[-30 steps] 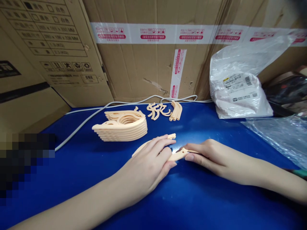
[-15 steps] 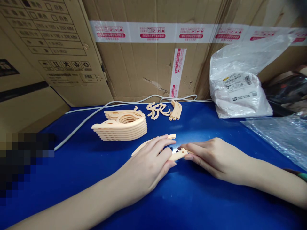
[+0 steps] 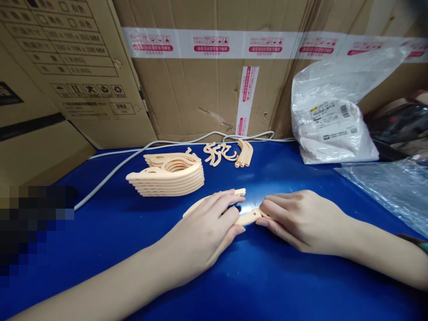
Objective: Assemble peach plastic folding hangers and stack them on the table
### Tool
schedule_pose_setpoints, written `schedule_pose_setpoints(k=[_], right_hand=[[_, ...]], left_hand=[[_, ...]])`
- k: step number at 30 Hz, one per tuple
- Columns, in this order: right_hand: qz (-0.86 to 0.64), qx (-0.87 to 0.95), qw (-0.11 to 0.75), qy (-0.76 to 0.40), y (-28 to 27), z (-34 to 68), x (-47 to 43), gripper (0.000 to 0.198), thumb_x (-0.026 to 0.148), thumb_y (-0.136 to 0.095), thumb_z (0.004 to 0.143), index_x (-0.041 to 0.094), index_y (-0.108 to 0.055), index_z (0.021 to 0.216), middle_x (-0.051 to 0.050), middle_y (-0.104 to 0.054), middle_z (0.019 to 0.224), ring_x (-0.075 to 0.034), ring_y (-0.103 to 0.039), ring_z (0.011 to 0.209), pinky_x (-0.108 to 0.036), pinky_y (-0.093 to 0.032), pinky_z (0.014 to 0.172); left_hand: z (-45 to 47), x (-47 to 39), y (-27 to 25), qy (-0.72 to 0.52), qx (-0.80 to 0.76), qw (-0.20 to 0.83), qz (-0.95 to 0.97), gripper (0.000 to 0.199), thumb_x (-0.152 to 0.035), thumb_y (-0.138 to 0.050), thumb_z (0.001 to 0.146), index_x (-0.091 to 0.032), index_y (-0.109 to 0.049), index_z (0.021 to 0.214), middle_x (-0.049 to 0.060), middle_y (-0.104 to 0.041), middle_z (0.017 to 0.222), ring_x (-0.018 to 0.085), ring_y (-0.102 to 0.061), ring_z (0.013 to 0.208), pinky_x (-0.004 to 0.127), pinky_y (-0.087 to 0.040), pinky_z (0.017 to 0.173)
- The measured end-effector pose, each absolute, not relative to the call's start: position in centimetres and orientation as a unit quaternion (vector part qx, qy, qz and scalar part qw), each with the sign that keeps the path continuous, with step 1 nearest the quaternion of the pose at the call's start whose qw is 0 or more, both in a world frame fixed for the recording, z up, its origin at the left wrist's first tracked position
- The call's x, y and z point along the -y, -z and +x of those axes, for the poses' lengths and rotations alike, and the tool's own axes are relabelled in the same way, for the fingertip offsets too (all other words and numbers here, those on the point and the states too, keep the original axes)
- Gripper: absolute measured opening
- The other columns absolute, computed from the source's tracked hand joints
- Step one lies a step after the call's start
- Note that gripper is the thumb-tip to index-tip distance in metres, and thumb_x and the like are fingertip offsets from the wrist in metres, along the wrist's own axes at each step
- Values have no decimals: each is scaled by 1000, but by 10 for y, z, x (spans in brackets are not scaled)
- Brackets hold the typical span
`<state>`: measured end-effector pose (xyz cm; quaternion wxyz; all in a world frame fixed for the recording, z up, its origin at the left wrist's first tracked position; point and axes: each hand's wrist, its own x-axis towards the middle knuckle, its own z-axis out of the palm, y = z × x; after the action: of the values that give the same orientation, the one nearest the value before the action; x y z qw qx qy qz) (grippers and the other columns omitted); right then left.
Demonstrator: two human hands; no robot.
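Observation:
My left hand is closed over a beige plastic folding hanger, pressing it against the blue table. The hanger's curved back and one far tip show beyond my fingers; its middle is covered. At the hanger's near right end, which has a small round hole, my right hand pinches a beige hanger piece. That piece touches the hanger's end, and most of it is hidden under my fingers. Behind my left hand stands a neat stack of similar beige hanger parts.
Several loose hooks and short curved arms lie at the back of the blue table. A white cable runs behind them. Cardboard boxes wall the back and left. A plastic bag stands back right.
My right fingers have closed further around the small piece, and it now sits lower against the hanger's end. My left hand and the hanger have hardly moved.

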<state>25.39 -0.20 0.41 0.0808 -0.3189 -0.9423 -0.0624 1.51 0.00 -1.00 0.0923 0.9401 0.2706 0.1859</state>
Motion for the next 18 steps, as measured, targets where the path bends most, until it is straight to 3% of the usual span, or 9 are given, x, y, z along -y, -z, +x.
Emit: schedule_pose_setpoints(k=[5,15,18], right_hand=[[-314,943,83,74,-3,255,0,39,31,-28,102,18,-51,73,-2,-56,64,-13,-50,51,-29,-27,51],[-381,920,49,-81,-5,252,2,37,35,-28,103,20,-46,74,0,-58,65,-12,-50,50,-26,-27,51],[-378,921,48,-82,-5,251,2,37,35,-28,102,20,-46,74,0,-58,65,-12,-50,50,-26,-28,51]], left_hand=[[15,0,10,-178,-272,93,941,26,-23,-33,102,-15,-58,104,13,-51,139,24,-40,135,43,-39,112],[15,1,8,-167,-281,93,940,30,-25,-30,103,-14,-58,101,14,-48,141,24,-38,136,43,-37,113],[15,1,8,-168,-279,92,941,29,-24,-31,103,-14,-58,102,13,-49,140,23,-39,136,42,-37,113]])
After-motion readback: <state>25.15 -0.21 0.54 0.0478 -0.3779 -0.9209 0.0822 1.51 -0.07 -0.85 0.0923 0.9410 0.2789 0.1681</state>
